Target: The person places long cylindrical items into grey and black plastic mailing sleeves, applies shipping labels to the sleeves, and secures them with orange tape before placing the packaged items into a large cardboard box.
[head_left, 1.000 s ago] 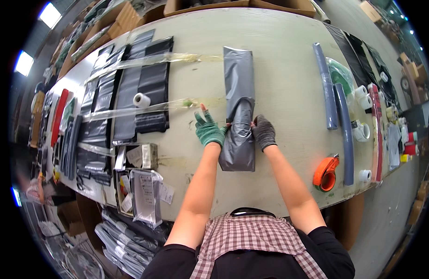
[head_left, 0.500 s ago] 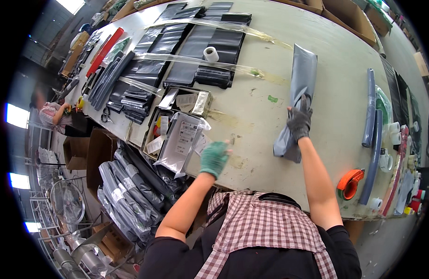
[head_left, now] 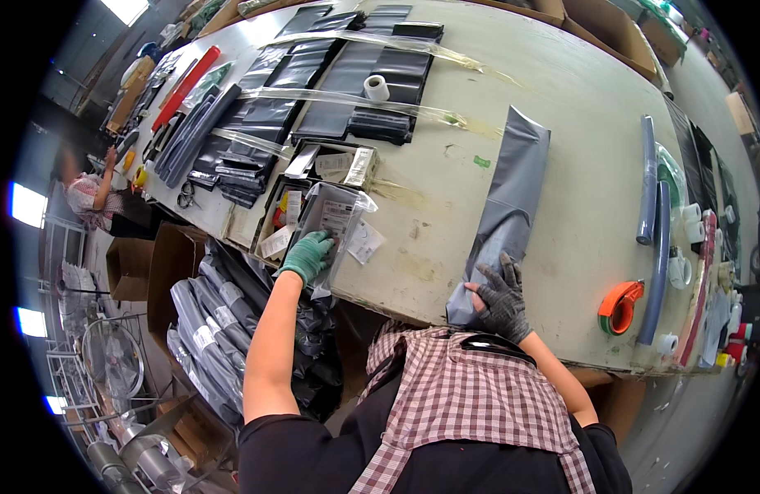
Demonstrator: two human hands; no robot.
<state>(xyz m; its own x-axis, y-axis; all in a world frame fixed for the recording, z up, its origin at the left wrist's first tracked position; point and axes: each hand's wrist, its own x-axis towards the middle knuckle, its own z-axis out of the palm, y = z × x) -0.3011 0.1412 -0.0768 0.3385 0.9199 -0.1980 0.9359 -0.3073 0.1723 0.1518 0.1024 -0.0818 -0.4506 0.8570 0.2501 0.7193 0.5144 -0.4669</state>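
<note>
My left hand [head_left: 308, 257], in a green glove, reaches into a grey bin [head_left: 333, 270] at the table's near left edge. Its fingers stretch over the printed white labels [head_left: 337, 216] inside; the fingertips are partly hidden, and no label shows lifted. A long, flat grey plastic bag [head_left: 512, 193] lies slantwise on the table, creased towards its near end. On that near end rests my right hand [head_left: 502, 300], wearing a dark grey glove, fingers apart and pressed on the plastic. A loose white label sheet [head_left: 364, 242] lies beside the bin.
Stacks of black and grey bags [head_left: 331, 90] lie at the far left under clear strips, with a white roll [head_left: 376, 88] on top. An orange tape dispenser [head_left: 620, 308] and grey rolled film [head_left: 658, 263] are at right. Wrapped grey bundles [head_left: 207, 329] sit below the table's left edge.
My left hand has moved left into the bin of labels. My right hand has slid nearer along the bag, and the bag has come towards me, lying flatter.
</note>
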